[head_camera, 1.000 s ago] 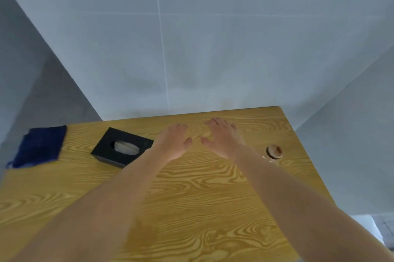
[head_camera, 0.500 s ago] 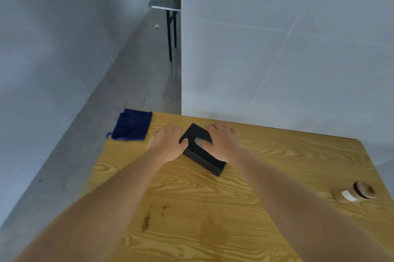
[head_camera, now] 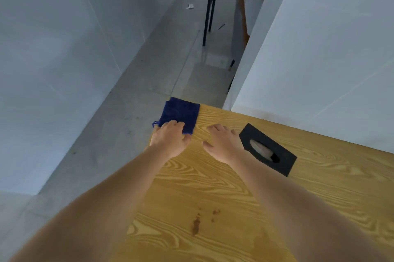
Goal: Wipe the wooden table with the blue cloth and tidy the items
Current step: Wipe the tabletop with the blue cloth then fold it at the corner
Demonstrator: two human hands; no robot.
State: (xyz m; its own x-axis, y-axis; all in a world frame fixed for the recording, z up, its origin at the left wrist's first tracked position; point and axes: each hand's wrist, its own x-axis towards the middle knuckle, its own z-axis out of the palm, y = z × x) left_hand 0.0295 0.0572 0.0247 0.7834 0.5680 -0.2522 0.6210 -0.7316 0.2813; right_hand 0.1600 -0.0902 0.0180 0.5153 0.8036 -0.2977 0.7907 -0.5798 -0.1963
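Cloth (head_camera: 180,115) sits at the desk's (head_camera: 234,197) far left corner, and our left hand (head_camera: 168,140) has just landed on its near edge, fingers spread, not yet gripping. Right hand (head_camera: 221,144) has left the black box (head_camera: 268,151), open and empty. Wiping comes next; stains (head_camera: 197,222) wait nearer us.

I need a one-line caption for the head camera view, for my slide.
Left hand reaches the blue cloth at the wooden table corner; right hand beside a black tissue box.

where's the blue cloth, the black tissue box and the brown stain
blue cloth (head_camera: 181,112), head view, middle of the fabric
black tissue box (head_camera: 283,155), head view, bare top face
brown stain (head_camera: 196,224), head view, largest dark blotch
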